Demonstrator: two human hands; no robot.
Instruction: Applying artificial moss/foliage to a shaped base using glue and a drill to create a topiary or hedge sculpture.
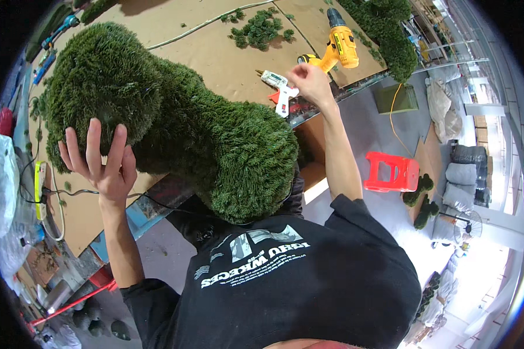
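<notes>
A large topiary of artificial green foliage (186, 116), made of rounded lobes, leans across the table edge towards my body. My left hand (102, 166) rests against the lower side of its big left lobe, fingers spread and nothing enclosed in them. My right hand (311, 84) is over the table's right edge, its fingers drawn together in a pinch; whatever they hold, if anything, cannot be made out. Right beside those fingers lies a white glue gun (282, 93) with an orange trigger. Just beyond the hand is a yellow cordless drill (342, 47).
Brown board (215, 58) covers the table, with loose foliage sprigs (261, 30) on it. More foliage (390, 38) stands at the far right. A red plastic stool (392, 172) is on the floor to the right. A black cable (78, 191) runs near my left wrist.
</notes>
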